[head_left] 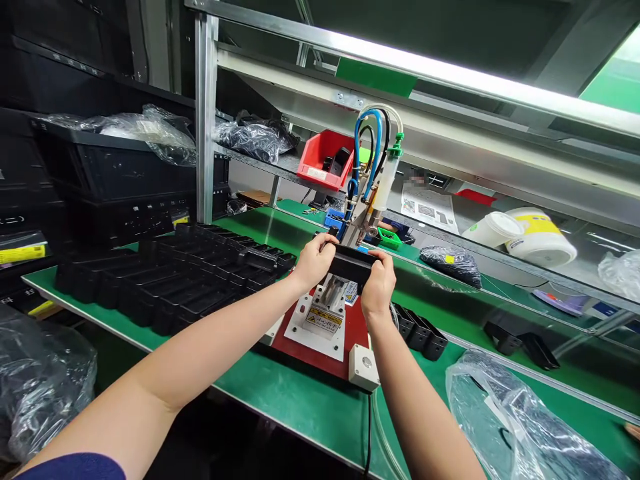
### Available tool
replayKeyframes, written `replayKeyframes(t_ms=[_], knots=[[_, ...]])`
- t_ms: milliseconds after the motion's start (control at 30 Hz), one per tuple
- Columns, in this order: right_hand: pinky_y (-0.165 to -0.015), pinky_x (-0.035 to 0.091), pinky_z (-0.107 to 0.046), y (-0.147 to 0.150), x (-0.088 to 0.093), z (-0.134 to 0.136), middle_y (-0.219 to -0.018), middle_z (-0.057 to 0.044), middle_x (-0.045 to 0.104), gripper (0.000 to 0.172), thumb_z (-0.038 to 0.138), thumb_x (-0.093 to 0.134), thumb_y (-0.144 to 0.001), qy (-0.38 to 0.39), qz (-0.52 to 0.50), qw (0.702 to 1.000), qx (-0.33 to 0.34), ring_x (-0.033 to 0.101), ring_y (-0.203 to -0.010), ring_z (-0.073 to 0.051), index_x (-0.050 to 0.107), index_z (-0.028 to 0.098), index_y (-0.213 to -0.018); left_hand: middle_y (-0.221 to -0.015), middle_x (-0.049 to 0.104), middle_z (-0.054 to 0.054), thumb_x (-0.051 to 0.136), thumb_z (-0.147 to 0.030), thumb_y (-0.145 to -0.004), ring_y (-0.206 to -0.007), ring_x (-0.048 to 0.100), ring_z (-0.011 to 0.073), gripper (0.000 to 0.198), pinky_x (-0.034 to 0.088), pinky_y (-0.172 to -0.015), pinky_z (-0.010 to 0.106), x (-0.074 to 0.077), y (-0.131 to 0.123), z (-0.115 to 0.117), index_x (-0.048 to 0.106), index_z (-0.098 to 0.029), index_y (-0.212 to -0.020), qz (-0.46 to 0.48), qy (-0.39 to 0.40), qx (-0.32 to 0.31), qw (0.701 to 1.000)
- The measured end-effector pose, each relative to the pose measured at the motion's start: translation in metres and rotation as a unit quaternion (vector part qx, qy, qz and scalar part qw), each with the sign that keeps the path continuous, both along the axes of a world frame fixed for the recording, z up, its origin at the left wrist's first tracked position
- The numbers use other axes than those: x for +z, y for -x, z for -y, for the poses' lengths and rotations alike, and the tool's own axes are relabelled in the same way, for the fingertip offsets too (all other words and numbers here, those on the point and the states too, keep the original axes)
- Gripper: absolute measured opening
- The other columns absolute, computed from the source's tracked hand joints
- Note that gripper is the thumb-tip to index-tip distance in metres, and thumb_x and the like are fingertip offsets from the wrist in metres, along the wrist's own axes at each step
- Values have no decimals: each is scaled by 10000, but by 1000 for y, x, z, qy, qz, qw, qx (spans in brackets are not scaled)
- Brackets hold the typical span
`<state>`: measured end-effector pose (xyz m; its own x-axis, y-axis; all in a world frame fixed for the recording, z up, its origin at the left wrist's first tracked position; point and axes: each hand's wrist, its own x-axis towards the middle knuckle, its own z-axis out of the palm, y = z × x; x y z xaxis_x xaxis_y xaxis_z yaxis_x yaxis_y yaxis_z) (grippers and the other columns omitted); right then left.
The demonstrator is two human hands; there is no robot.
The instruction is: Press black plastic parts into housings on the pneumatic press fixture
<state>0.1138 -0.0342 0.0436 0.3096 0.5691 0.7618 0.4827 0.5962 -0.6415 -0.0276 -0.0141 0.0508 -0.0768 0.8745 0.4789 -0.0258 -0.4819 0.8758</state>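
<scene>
A long black plastic housing [351, 265] is held level by its two ends, in front of the dispensing fixture's upright. My left hand [316, 259] closes on its left end and my right hand [379, 280] on its right end. Below it stands the fixture's metal block [323, 320] with a yellow warning label, on a dark red base [313, 355]. A syringe [386, 180] with a green cap and blue hoses rises just behind the housing. The push-button box [365, 367] sits at the base's right front corner, beside my right forearm. Whether the housing touches the fixture, I cannot tell.
Rows of black housings [165, 273] cover the left of the green bench [260, 400]; several more [420, 333] stand right of the fixture. A clear plastic bag [520, 413] lies at right. Overhead, a shelf holds a red bin [326, 160] and a white tub [543, 237]. Black crates [120, 160] stand left.
</scene>
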Motion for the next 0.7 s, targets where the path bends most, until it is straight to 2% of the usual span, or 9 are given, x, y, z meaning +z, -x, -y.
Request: replayKeyframes(t_ms=[67,133,233,300,400,467,600,633,700], knots=[[-834,434,-358,-3,-11,17,-983,-54,613,301,358,357,-874,-26,30,999,6,561,-933,-216,584,194,-986,-755,559,-6,440,-199,-813,-653,490,119,198,411,-594,220,-6,11,20,605,-174,-918,-25,8,-40,999],[-815,458,-372,-8,-31,36,-1016,-65,614,307,346,362,-896,-66,77,995,14,579,-940,-225,579,197,-1053,-840,600,4,479,-252,-831,-717,535,131,206,436,-634,231,-15,25,43,600,-179,-981,-83,28,-122,989],[-727,492,-380,-14,-61,63,-997,-78,611,346,292,381,-881,-130,157,977,69,598,-870,-228,555,197,-1165,-1021,655,33,600,-404,-822,-911,603,182,349,469,-773,270,-26,47,73,620,-197,-1102,-207,31,-240,948],[-687,498,-396,-14,-70,77,-992,-95,598,413,256,388,-855,-184,214,951,127,594,-851,-237,529,183,-1237,-1050,676,39,730,-483,-712,-945,623,215,506,471,-785,282,-28,55,90,639,-213,-1130,-292,10,-266,919],[-657,484,-416,-8,-67,94,-996,-118,567,483,246,388,-839,-240,305,902,190,575,-828,-246,480,161,-1305,-904,703,34,810,-567,-574,-802,644,221,607,465,-692,284,-32,57,107,684,-204,-1044,-380,-49,-242,892],[-658,477,-411,-2,-58,104,-988,-116,565,467,248,392,-851,-209,340,890,220,569,-820,-240,462,168,-1306,-790,694,27,777,-615,-592,-694,633,200,550,446,-619,276,-39,55,115,697,-189,-932,-404,-66,-219,886],[-785,483,-417,8,-40,126,-1055,-101,603,355,364,424,-921,17,354,897,264,575,-944,-242,496,195,-1225,-809,715,49,759,-635,-578,-705,660,228,602,468,-620,296,-56,52,124,682,-167,-949,-459,-60,-123,878],[-813,474,-416,10,-37,131,-1066,-94,613,343,401,432,-935,68,360,896,253,571,-963,-240,512,199,-1201,-846,722,64,764,-627,-568,-741,671,248,638,482,-647,312,-59,51,125,672,-156,-989,-478,-71,-93,871],[-825,447,-409,16,-36,137,-1025,-76,637,287,401,438,-959,106,372,901,197,566,-937,-226,548,200,-1132,-852,721,85,757,-607,-580,-760,676,264,629,495,-665,331,-62,48,129,658,-135,-984,-508,-102,-49,854]])
